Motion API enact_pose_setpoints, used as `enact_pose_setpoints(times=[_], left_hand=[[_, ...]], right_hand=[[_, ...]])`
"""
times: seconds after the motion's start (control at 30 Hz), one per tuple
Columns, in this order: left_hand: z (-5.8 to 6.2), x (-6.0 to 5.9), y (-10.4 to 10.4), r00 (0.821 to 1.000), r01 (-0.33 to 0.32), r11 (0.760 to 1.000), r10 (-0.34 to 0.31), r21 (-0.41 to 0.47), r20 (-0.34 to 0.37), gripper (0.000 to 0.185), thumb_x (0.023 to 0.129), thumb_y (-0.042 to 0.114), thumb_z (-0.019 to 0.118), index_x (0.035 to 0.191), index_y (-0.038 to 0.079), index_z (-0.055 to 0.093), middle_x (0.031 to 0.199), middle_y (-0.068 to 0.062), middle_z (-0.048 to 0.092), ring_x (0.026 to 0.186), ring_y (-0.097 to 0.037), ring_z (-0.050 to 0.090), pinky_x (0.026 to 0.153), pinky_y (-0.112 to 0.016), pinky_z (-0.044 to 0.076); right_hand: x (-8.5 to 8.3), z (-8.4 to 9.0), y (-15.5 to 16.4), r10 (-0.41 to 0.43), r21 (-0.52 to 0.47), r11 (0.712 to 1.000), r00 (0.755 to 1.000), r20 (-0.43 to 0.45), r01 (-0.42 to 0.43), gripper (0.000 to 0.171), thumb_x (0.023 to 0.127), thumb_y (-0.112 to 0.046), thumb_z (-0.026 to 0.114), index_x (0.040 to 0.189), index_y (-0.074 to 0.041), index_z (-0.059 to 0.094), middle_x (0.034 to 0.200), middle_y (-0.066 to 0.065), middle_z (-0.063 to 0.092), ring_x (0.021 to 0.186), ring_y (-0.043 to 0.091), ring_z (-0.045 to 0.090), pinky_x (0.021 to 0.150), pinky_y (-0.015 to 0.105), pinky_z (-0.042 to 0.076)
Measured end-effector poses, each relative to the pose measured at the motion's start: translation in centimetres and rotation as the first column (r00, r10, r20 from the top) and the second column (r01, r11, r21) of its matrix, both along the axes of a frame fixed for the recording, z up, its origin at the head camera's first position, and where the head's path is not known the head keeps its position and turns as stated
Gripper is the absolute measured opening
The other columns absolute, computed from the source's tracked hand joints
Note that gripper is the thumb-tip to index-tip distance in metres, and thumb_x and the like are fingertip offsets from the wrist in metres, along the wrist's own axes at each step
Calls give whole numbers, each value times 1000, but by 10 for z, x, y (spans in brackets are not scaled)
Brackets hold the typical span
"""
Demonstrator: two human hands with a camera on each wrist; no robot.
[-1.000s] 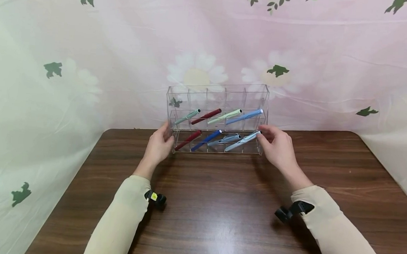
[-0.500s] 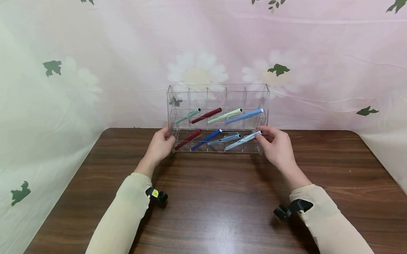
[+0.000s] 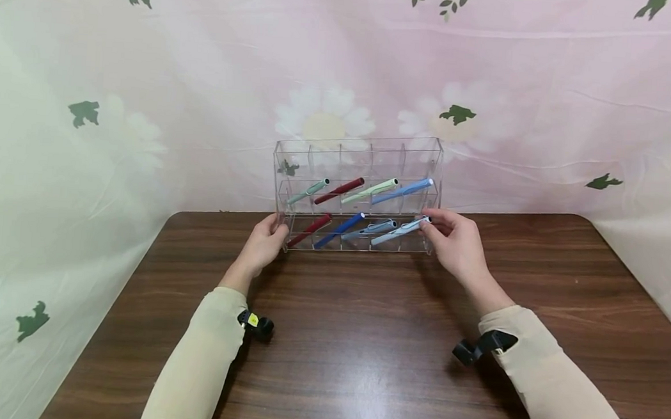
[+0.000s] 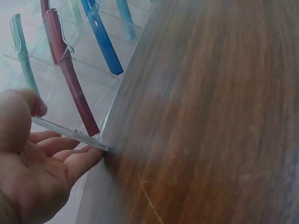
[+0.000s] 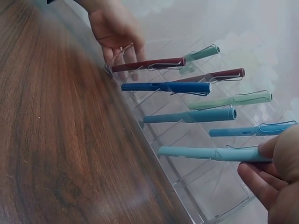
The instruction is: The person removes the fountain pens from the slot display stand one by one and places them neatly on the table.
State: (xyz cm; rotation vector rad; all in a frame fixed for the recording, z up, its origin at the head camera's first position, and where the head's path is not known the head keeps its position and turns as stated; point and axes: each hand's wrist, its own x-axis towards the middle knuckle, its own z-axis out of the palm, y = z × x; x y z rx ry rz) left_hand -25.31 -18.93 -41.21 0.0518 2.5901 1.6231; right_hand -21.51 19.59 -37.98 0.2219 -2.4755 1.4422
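Note:
A clear acrylic pen rack (image 3: 384, 161) stands at the back of the table, with pens lying slanted in two rows. My left hand (image 3: 259, 246) grips the rack's left end; the left wrist view shows the thumb and fingers (image 4: 77, 163) on either side of its clear side panel (image 4: 70, 131). At the other end, my right hand (image 3: 454, 245) pinches the cap end of a light blue pen (image 5: 196, 152) in the lower row. That pen's lower end rests in the rack. Left of it lie a grey-blue pen (image 3: 369, 229), a dark blue pen (image 3: 339, 230) and a dark red pen (image 3: 309, 230).
The upper row holds a green pen (image 3: 308, 192), another dark red pen (image 3: 339, 191), a pale green pen (image 3: 369, 191) and a blue pen (image 3: 402, 191). A flowered cloth (image 3: 215, 99) hangs behind the brown wooden table (image 3: 333, 337).
The right hand's fingertips have shifted very slightly left along the light blue pen's cap end. Left hand, rack and other pens look nearly unchanged.

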Motion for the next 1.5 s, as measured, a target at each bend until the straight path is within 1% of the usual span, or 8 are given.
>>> enact_pose_setpoints(times=[0.13,0.23,0.47,0.67,0.8,1.03,1.17,1.5], left_hand=[[-1,0,-1,1000,-11,1000,11,-21,0,59,112,22,42,166,-1,35,143,-25,63,120,-32,59,106,-45,50],[-3,0,-2,1000,-16,999,16,-30,-11,58,112,22,42,165,0,38,122,-23,64,99,-27,54,88,-38,46],[-7,-2,-4,1000,-2,1000,2,-5,-20,56,113,19,41,164,-3,38,157,-24,58,131,-29,55,117,-47,46],[-8,-2,-6,1000,6,1000,-6,7,-10,55,114,20,41,165,-3,37,153,-26,60,123,-34,59,108,-46,50],[-10,-3,-7,1000,21,999,-21,36,-1,55,116,20,41,165,-3,35,161,-24,54,143,-36,56,120,-51,49],[-10,-1,-8,999,43,997,-42,61,-10,56,116,21,42,166,-2,34,163,-23,52,151,-39,50,121,-57,47],[-9,-2,-8,999,45,997,-44,70,-12,56,116,21,42,166,-2,35,163,-22,53,151,-39,50,120,-57,48],[-9,-3,-6,999,30,998,-29,48,-17,54,115,21,43,163,-2,39,161,-20,56,143,-37,57,113,-50,52]], right_hand=[[2,1,0,-6,-30,1000,1000,-16,6,31,106,-7,68,135,5,71,117,30,78,84,-10,70,71,6,53],[3,2,2,-16,-48,999,999,-36,14,31,106,-7,69,133,6,72,116,30,78,83,-13,69,75,4,53],[5,3,7,-29,-88,996,996,-88,21,31,105,-5,69,132,9,71,112,33,77,81,-17,67,75,4,53],[9,7,12,-59,-88,995,993,-100,50,31,106,-9,70,133,6,72,112,31,78,82,-14,70,75,4,54],[12,10,15,-80,-94,993,990,-115,69,31,105,-10,70,132,5,73,112,29,78,83,-11,72,78,4,54],[16,14,22,-97,-136,988,982,-163,75,27,103,-5,72,127,4,76,102,-16,79,83,-12,72,79,5,55],[19,19,25,-109,-190,979,976,-190,73,25,102,-2,72,126,6,75,99,-26,74,84,-7,74,80,6,57],[28,26,32,-127,-250,966,960,-249,63,26,101,2,72,126,6,75,104,-20,78,85,-2,76,80,10,59]])
